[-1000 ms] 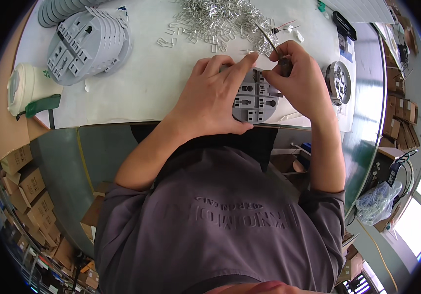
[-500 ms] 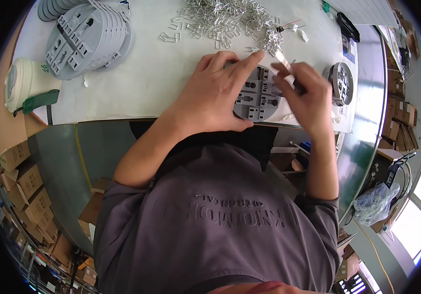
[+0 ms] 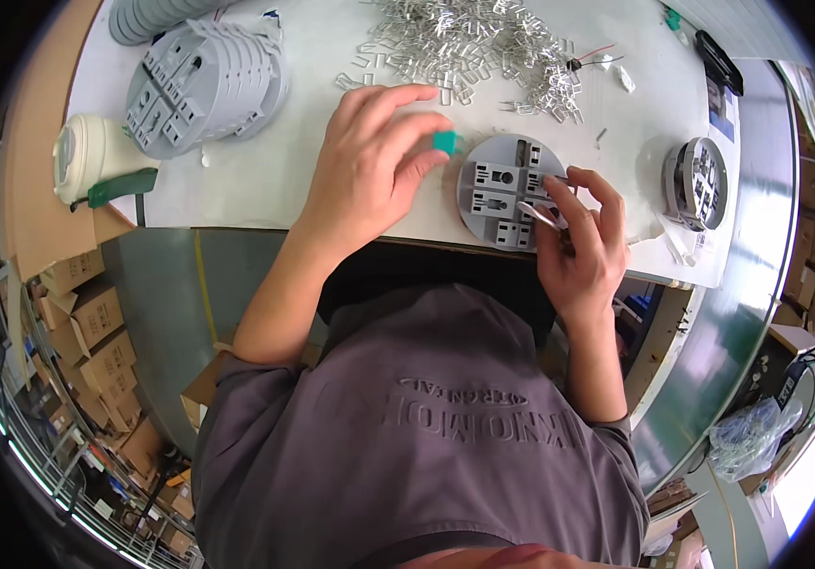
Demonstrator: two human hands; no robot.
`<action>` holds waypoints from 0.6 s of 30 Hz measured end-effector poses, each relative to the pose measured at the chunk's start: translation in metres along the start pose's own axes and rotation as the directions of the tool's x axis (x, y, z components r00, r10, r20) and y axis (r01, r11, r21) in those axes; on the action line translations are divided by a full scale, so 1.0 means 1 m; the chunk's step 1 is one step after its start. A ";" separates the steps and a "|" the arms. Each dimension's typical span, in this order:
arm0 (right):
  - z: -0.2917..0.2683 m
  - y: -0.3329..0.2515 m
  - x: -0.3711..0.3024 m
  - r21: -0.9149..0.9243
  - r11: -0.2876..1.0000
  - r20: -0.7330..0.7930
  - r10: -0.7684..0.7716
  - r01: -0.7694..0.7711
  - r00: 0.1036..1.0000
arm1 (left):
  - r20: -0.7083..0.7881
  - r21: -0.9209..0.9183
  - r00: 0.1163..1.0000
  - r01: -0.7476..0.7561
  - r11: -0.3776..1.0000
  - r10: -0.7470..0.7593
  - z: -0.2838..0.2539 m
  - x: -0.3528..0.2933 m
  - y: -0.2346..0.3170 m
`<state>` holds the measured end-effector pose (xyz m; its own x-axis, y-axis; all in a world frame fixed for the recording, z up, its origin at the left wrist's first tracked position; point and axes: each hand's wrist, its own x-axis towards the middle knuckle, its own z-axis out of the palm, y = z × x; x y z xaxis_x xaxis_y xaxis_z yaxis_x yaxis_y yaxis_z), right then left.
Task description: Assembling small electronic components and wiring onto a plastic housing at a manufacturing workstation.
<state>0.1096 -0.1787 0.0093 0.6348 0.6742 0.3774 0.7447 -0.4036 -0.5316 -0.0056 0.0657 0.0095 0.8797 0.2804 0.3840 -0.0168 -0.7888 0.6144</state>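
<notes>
Nearest, the right hand has come down over the right side of the round grey base, fingers curled on a slim silvery tool; whether they touch the base is unclear. Farther out, the left hand has let go of the base and now pinches a small green piece just left of it, apparently turning from steadying to handling parts. Beyond both hands lies the heap of metal clips.
</notes>
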 end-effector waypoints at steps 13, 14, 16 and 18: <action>0.008 0.004 -0.006 -0.077 0.996 -0.076 -0.058 0.052 0.995 | 0.239 -0.175 0.971 0.068 0.982 -0.025 0.018 0.058 0.053; 0.006 0.004 -0.005 -0.023 0.999 -0.064 -0.041 0.039 0.997 | 0.265 -0.144 0.964 0.066 0.987 -0.026 0.017 0.061 0.055; 0.001 0.003 -0.003 0.081 0.997 -0.034 -0.011 0.014 0.999 | 0.314 -0.083 0.949 0.060 0.995 -0.031 0.014 0.065 0.060; -0.009 0.004 0.004 0.302 0.949 -0.016 0.094 -0.085 0.995 | 0.333 -0.051 0.942 0.055 0.997 -0.034 0.014 0.066 0.059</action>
<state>0.1173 -0.1828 0.0154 0.7054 0.6233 0.3375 0.5906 -0.2536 -0.7660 0.0586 0.0302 0.0615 0.9878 0.1091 0.1111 0.0069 -0.7432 0.6690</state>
